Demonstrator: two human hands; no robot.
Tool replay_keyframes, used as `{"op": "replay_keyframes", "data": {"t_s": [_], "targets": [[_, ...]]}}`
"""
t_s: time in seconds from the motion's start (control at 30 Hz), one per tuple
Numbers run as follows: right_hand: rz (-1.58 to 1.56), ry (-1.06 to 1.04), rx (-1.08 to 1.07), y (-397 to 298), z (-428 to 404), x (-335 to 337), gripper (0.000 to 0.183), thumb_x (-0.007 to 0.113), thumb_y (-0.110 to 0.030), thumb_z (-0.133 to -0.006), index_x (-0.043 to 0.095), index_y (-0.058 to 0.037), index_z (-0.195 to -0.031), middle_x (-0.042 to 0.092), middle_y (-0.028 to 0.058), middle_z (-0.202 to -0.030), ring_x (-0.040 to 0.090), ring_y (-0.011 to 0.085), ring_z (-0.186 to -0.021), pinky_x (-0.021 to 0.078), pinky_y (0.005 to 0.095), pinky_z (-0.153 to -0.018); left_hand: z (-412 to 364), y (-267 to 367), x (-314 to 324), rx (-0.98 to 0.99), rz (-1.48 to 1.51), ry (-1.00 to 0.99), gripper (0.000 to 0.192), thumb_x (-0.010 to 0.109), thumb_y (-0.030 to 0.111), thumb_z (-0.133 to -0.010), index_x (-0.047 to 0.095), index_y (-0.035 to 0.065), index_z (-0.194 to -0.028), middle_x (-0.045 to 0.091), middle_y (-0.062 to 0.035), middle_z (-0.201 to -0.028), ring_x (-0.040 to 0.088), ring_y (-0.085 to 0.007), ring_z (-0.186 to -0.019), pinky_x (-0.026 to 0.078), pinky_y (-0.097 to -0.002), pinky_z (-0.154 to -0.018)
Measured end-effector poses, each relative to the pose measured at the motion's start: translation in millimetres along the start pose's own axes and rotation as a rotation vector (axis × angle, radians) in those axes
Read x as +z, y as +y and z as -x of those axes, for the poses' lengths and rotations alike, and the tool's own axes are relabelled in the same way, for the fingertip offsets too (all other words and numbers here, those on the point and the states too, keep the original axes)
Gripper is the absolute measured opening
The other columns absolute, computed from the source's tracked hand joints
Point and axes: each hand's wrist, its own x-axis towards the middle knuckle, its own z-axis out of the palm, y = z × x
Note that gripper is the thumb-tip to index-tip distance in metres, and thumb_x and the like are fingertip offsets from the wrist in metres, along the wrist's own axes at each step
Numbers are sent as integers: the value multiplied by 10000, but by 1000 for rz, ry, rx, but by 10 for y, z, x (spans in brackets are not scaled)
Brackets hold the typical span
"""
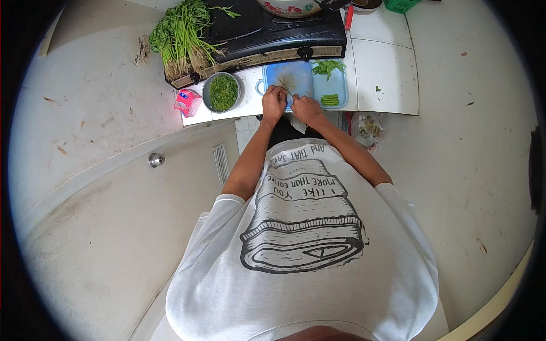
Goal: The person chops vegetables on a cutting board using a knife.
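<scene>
On a blue plastic cutting board (300, 70) at the counter's front edge, my right hand (306, 110) grips a knife (286, 88), whose thin blade points up and left. My left hand (274, 102) is closed at the board's lower left, beside the blade; what its fingers hold is too small to tell. Brownish bits lie on the board above the hands. In its right section are green leaves (327, 68) and a small bundle of cut green stems (329, 100). To the left stands a grey bowl (206, 94) of finely chopped greens (224, 92).
A black gas stove (273, 47) stands behind the board, with a floral-patterned pot (292, 7) on it. Leafy greens with roots (187, 42) lie at its left end. A pink packet (187, 102) sits left of the bowl. A plastic bag (367, 129) hangs below the counter.
</scene>
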Motion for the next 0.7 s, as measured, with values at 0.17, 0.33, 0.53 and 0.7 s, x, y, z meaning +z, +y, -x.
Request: {"op": "replay_keyframes", "data": {"t_s": [0.17, 0.33, 0.53, 0.7], "targets": [[-38, -38, 43, 81, 85, -27, 273, 596, -240, -933, 665, 9, -1020, 733, 265, -862, 745, 410, -835, 603, 511, -756, 21, 18, -17, 10, 5, 3, 101, 689, 62, -895, 743, -7, -946, 686, -168, -949, 710, -292, -768, 575, -385, -734], [-29, -29, 9, 96, 98, -42, 279, 571, -243, -946, 656, 11, -1024, 729, 258, -845, 742, 415, -820, 600, 524, -743, 16, 36, -20, 18, 13, 16, 106, 686, 54, -891, 745, -8, -955, 683, -168, -936, 699, -292, -761, 565, -382, -727], [-14, -47, -13, 79, 146, -28, 274, 567, -238, -945, 639, 13, -1029, 729, 258, -838, 741, 423, -812, 597, 538, -725, 25, 29, -6, 13, 17, 23, 96, 694, 48, -895, 748, -12, -948, 681, -169, -928, 689, -292, -748, 558, -382, -723], [13, -45, -28, 57, 99, -5, 277, 572, -236, -945, 642, 15, -1039, 733, 255, -839, 744, 419, -815, 602, 528, -729, 30, -1, 8, 6, 27, 20, 87, 696, 43, -897, 743, -16, -940, 679, -169, -931, 694, -298, -759, 560, -392, -727]]}}
